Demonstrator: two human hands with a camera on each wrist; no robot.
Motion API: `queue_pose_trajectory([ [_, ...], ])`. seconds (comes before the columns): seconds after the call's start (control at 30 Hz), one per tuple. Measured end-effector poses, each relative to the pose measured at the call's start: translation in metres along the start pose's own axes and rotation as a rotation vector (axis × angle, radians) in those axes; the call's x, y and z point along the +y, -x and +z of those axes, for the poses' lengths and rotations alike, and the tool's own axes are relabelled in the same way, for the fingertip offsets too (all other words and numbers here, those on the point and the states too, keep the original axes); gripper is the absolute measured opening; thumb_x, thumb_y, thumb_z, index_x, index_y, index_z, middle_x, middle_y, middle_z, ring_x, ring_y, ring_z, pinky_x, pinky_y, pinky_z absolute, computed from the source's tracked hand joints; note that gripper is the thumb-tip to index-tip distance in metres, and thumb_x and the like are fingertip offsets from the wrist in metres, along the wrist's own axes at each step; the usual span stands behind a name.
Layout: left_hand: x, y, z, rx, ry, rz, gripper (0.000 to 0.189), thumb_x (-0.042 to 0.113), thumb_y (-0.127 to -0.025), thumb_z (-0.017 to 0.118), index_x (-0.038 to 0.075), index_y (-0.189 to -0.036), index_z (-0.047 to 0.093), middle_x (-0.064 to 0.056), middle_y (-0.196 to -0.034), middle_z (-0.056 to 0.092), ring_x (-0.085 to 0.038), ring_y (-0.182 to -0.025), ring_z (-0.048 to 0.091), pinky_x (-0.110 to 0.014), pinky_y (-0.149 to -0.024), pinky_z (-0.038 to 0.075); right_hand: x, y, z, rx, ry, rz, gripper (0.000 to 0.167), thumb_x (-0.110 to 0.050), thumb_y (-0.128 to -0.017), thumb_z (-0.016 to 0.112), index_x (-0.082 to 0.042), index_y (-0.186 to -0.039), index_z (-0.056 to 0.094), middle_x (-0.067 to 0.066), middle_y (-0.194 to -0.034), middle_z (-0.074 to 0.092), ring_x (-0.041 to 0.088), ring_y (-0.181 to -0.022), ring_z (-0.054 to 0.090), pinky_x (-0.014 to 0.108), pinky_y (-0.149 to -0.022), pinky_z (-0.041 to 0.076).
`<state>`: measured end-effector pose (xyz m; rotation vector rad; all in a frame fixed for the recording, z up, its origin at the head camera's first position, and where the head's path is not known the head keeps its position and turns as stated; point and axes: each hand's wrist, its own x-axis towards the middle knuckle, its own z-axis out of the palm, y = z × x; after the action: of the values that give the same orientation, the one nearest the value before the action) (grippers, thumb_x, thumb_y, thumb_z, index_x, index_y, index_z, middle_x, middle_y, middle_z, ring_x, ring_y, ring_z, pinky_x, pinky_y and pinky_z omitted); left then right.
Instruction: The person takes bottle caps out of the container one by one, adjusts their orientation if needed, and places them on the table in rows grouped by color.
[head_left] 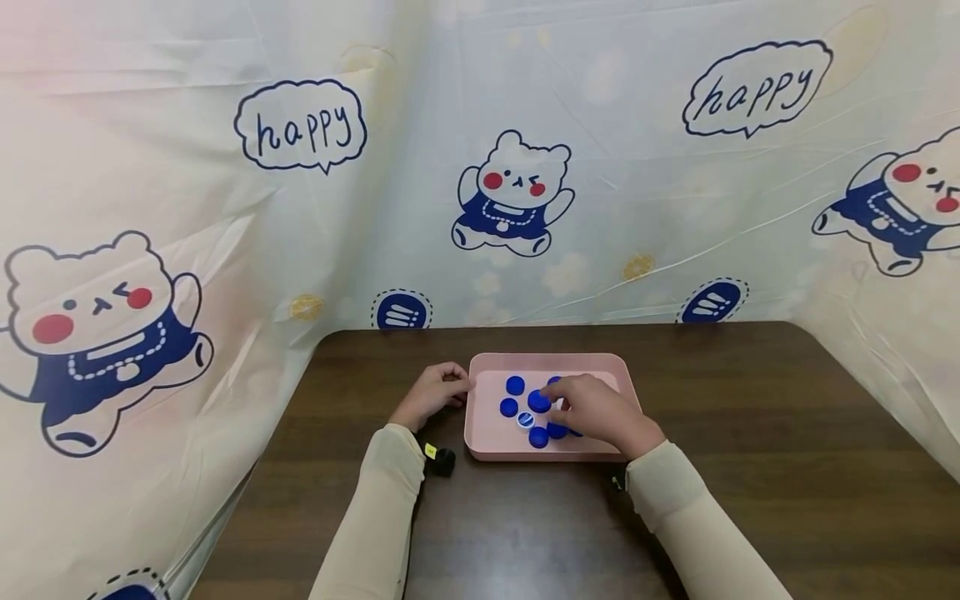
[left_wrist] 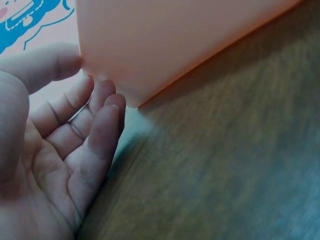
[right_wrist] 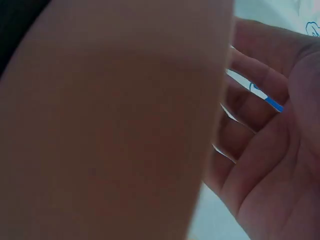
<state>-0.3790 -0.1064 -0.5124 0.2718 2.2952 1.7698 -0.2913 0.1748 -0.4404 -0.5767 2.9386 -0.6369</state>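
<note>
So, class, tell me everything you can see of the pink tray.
The pink tray is a shallow, pale rectangle with rounded corners and raised walls, smooth and plastic-looking. It rests on the dark wood-look table, holding blue round pieces and a white-topped one. The left hand touches its left wall; the right hand reaches in over its right side.

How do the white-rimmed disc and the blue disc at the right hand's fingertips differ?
Colour: the white-rimmed disc has a blue-patterned centre; the blue disc shows only blue.
Contact: no finger is on the white-rimmed disc; the right hand appears to pinch the blue disc.
Shared: both are round.
</note>
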Motion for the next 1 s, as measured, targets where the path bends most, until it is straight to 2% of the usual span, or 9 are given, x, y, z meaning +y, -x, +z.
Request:
queue_pose_trajectory([
  [0.13, 0.000, 0.000, 0.000, 0.009, 0.012, -0.002, 0.012, 0.014, -0.089, 0.069, 0.004, -0.092, 0.065, -0.012, -0.089, 0.064, -0.024, -0.079, 0.063, -0.036, -0.070, 0.055, 0.003, 0.000, 0.001, -0.053, -0.017, 0.018, 0.032, -0.018, -0.085, 0.077, -0.015, -0.116, 0.072, -0.002, -0.101, 0.070, 0.009, -0.073, 0.058, 0.028, -0.072, 0.051],
  [0.27, 0.002, -0.001, 0.000, 0.009, 0.017, 0.006, 0.011, 0.014, -0.089, 0.068, 0.004, -0.092, 0.065, -0.012, -0.090, 0.064, -0.025, -0.080, 0.063, -0.037, -0.070, 0.055, 0.004, 0.000, 0.002, -0.071, -0.018, 0.013, 0.035, -0.015, -0.079, 0.081, -0.015, -0.114, 0.074, -0.003, -0.102, 0.070, 0.010, -0.077, 0.057, 0.030, -0.076, 0.052],
  [0.5, 0.004, -0.001, 0.000, 0.002, 0.005, -0.007, 0.011, 0.014, -0.089, 0.068, 0.004, -0.092, 0.065, -0.011, -0.091, 0.064, -0.025, -0.081, 0.063, -0.036, -0.071, 0.055, 0.008, 0.000, 0.007, -0.093, -0.017, 0.009, 0.034, -0.011, -0.076, 0.083, -0.018, -0.109, 0.076, -0.002, -0.106, 0.070, 0.013, -0.088, 0.061, 0.039, -0.089, 0.051],
  [0.73, 0.002, 0.001, 0.000, 0.005, 0.005, -0.011, 0.011, 0.015, -0.089, 0.069, 0.005, -0.091, 0.065, -0.012, -0.091, 0.064, -0.025, -0.081, 0.063, -0.036, -0.071, 0.055, 0.008, 0.000, 0.012, -0.100, 0.022, -0.001, 0.034, -0.009, -0.075, 0.083, -0.017, -0.107, 0.076, -0.001, -0.104, 0.070, 0.015, -0.085, 0.059, 0.039, -0.088, 0.052],
  [1.0, 0.002, 0.001, 0.002, 0.001, 0.005, -0.015, 0.012, 0.016, -0.089, 0.069, 0.005, -0.092, 0.065, -0.012, -0.092, 0.064, -0.025, -0.081, 0.064, -0.037, -0.071, 0.055, 0.009, 0.002, 0.011, -0.104, 0.038, 0.015, 0.035, -0.009, -0.076, 0.082, -0.017, -0.109, 0.075, -0.001, -0.107, 0.069, 0.016, -0.090, 0.060, 0.042, -0.091, 0.050],
])
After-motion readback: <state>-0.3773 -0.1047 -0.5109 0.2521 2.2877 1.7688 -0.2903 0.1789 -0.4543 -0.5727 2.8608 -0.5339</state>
